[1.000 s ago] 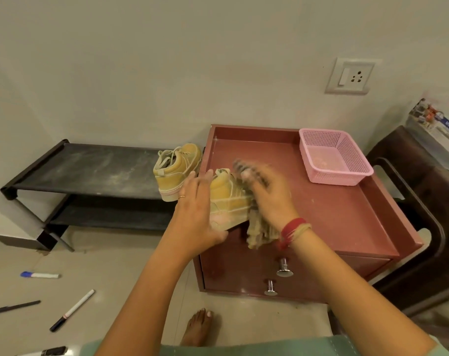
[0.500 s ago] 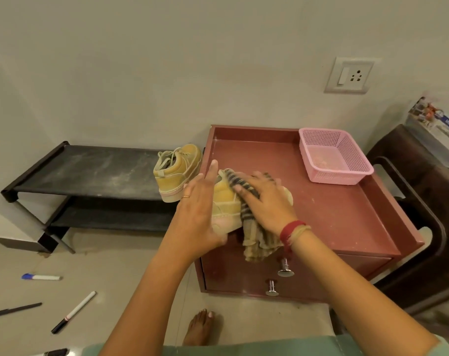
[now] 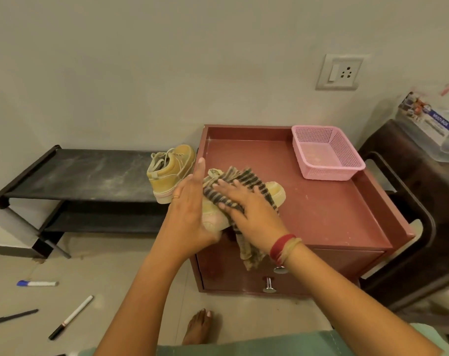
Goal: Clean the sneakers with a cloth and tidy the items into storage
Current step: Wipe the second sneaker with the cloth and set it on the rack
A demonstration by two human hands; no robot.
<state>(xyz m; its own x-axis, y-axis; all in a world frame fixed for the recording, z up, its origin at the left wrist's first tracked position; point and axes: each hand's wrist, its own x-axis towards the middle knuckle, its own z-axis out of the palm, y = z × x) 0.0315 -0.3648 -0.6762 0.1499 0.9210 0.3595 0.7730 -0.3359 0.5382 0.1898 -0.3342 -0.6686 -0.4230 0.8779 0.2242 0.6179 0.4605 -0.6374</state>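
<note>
A yellow sneaker (image 3: 276,192) lies on its side at the front left corner of the red-brown cabinet top (image 3: 321,201). My left hand (image 3: 190,214) holds its heel end, index finger straight up. My right hand (image 3: 249,214) presses a striped cloth (image 3: 246,178) flat over the shoe, fingers straight; the cloth's tail hangs down over the cabinet front. The second yellow sneaker (image 3: 170,170) stands upright on the right end of the black shoe rack (image 3: 85,173).
A pink mesh basket (image 3: 326,152) sits at the cabinet's back right. Two drawer knobs (image 3: 269,285) stick out below my right wrist. Several pens and markers (image 3: 70,317) lie on the floor at left. A dark chair (image 3: 410,214) stands right of the cabinet. My bare foot (image 3: 197,327) is near the cabinet.
My right hand has slid the cloth along the shoe, from its heel side toward the toe and back over the middle. The left hand kept its hold; the shoe shifted slightly right.
</note>
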